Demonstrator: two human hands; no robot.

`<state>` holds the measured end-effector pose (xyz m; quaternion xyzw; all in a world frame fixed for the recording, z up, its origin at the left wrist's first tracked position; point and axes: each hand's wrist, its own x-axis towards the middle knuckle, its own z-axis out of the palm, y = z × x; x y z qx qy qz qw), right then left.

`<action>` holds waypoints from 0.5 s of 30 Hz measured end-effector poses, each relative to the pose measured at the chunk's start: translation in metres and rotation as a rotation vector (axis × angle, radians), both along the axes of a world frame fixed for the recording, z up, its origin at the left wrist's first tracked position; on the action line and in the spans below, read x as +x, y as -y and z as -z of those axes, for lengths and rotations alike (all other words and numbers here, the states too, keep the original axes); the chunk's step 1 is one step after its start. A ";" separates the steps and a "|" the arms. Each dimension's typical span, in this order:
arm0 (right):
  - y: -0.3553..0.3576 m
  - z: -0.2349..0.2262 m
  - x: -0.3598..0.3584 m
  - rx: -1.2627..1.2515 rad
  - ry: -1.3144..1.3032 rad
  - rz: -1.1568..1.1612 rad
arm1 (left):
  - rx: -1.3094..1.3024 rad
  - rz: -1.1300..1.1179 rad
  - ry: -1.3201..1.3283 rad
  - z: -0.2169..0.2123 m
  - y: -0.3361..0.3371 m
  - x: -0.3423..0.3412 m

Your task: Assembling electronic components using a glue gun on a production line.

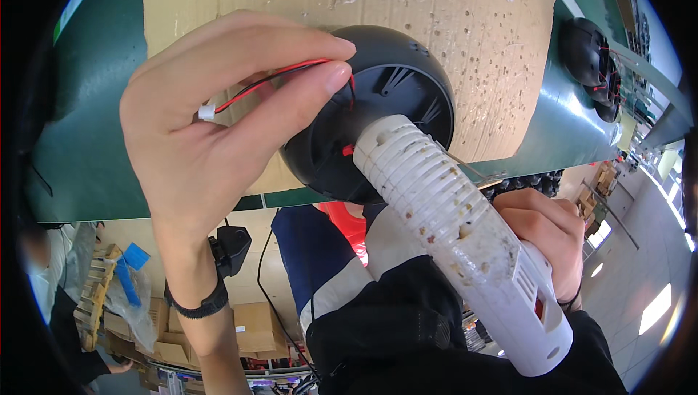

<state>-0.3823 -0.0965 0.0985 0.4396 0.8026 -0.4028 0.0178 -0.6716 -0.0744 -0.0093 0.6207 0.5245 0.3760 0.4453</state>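
My left hand (211, 104) pinches a pair of red and black wires (273, 77) between thumb and forefinger. A small white connector (207, 112) ends the wires, hanging beside the palm. They run down into a round black plastic housing (385, 49), which lies open side toward me, with ribs and posts inside. My right hand (542, 231) is closed around the handle of a white heat gun (465, 249) with a ribbed, stained barrel. Its nozzle points at the housing's inside, close to a small red part (348, 150). The nozzle hides some of the interior.
Under the housing lies a worn cardboard sheet (494, 53) on a green tabletop (102, 118). Several more black housings (585, 49) with red wires stand at the right. Cardboard boxes (258, 326) and a wooden pallet (96, 297) are on the floor at lower left, near another person.
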 end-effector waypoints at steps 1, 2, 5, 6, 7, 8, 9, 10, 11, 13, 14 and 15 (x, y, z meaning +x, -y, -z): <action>0.000 0.000 0.000 -0.001 -0.001 -0.001 | -0.001 -0.001 -0.001 0.000 0.002 -0.002; 0.000 0.001 0.000 -0.005 -0.004 0.002 | 0.003 0.002 -0.031 0.000 0.004 -0.004; -0.001 0.000 0.002 -0.006 -0.004 0.013 | 0.063 0.027 -0.029 -0.002 0.011 -0.010; -0.001 0.000 0.001 -0.007 -0.002 0.016 | 0.117 0.044 0.000 -0.004 0.014 -0.011; -0.002 -0.001 0.000 -0.007 -0.003 0.015 | 0.163 0.041 -0.015 -0.006 0.017 -0.012; -0.003 -0.002 -0.001 -0.011 0.005 0.016 | 0.163 0.041 -0.016 -0.008 0.021 -0.014; -0.004 -0.003 -0.001 -0.011 0.018 0.019 | 0.161 0.076 -0.008 -0.008 0.023 -0.016; -0.005 -0.003 -0.001 -0.009 0.021 0.018 | 0.159 0.112 0.000 -0.009 0.026 -0.017; -0.005 -0.003 0.000 0.003 0.012 0.020 | 0.153 0.083 0.003 -0.007 0.031 -0.015; -0.006 -0.002 0.000 0.014 -0.005 0.017 | 0.159 0.090 -0.013 -0.007 0.037 -0.014; -0.006 -0.003 0.000 0.013 0.000 0.008 | 0.165 0.100 -0.025 -0.007 0.039 -0.013; -0.006 -0.004 -0.001 0.011 0.005 -0.002 | 0.164 0.093 -0.029 -0.006 0.043 -0.013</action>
